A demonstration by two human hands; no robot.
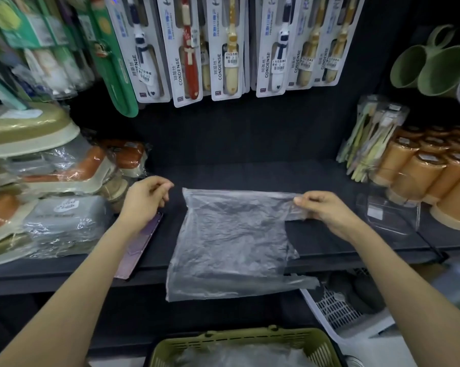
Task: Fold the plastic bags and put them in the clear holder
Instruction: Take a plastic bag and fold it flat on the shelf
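A dark shop shelf (250, 176) serves as the work surface, with carded toothbrushes (223, 49) hung on the black wall behind it. At the far left, wrapped boxes (64, 218) are stacked, and a purple flat case (141, 242) is partly covered by the left forearm.

The left hand (146, 200) is held just above the shelf with its fingers (164, 187) curled in and the thumb set against the forefinger; nothing is seen gripped in them. The far-left corner of the plastic bag (231, 239) lies just to the right of those fingers, apart from them — this is the gap on which the coming move is judged to turn, and the left hand is by far the nearer one to that corner.

The bag is spread flat and unfolded, its body reaching from the back of the shelf out over the front edge, its two handle strips pointing right. The far strip is pinched by the right hand (327, 210) between thumb and fingers (299, 200); the near strip lies loose.

Further right, near the right hand, the clear holder (390, 215) stands beside orange cups (419, 168). Below, a green basket (244, 337) is seen with more plastic in it — so the task is judged to be far from done.
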